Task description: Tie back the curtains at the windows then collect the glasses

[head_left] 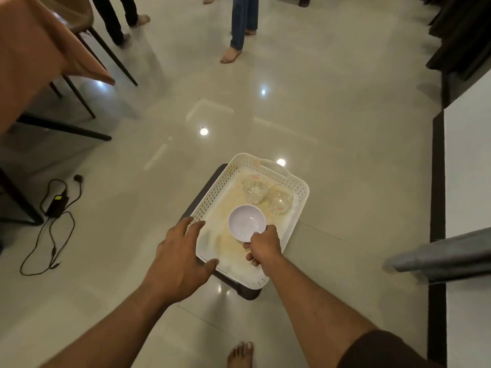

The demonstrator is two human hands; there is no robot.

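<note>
Right hand (264, 244) grips bowl (247, 222) over tray (210, 197) holding glasses (255, 188).

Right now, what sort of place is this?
Probably a dining room or eating hall: a cloth-covered table with a chair, a polished tile floor, and a white tray holding glasses.

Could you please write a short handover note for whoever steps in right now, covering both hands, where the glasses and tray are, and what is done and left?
Left hand: open, fingers spread, at the near left corner of the white tray; whether it touches the rim is unclear.
Right hand: grips the near rim of the white bowl over the tray.
The tray sits on a dark low stand on the floor.
Two clear glasses lie side by side at the tray's far end.
Done: two glasses collected.
Left: set down the bowl; curtains and any other glasses are not visible here, so check them.
</note>
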